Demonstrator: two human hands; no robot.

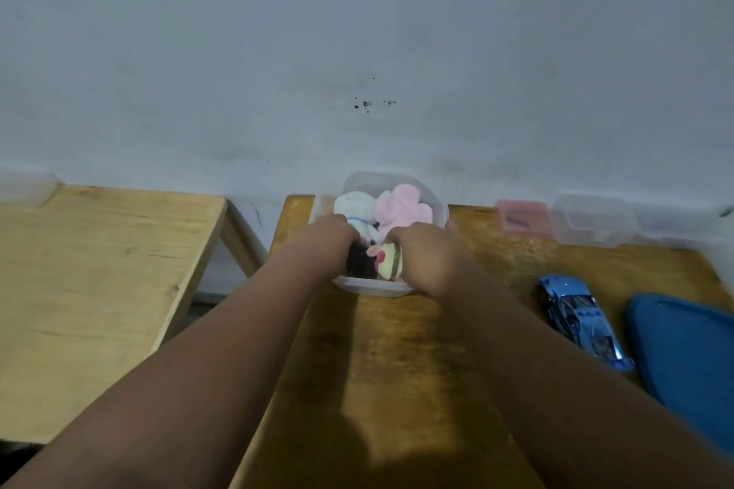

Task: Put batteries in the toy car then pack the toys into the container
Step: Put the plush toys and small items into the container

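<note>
While leaning forward over the dark wooden table (397, 369), reaches with both bare arms into the clear plastic container (373, 287) at the far edge, close to the grey wall (357, 52). Puts the left hand (331, 238) down on the left side of the container, against a white plush toy (353, 206) and a dark toy (359, 264) below it. Puts the right hand (425, 250) down on the right side, just beside a yellow toy (391, 260) with a red and pink mark and below a pink plush toy (401, 210). Bends the fingers of both hands downward among the toys, with the fingertips hidden; cannot tell if either hand is gripping a toy or only pressing on it. Sees the white and pink plush toys side by side at the back of the container, rising above its rim, and the dark and yellow toys at the front. Sees the blue toy car (584, 316) outside the container, on the table well to the right of the right arm, next to a flat blue thing (687, 353) at the picture's right edge. Sees also a small pink box (520, 214) and clear plastic boxes (635, 222) along the wall on the right, and a second, lighter wooden table (99, 270) on the left, apart from the first by a narrow gap.
</note>
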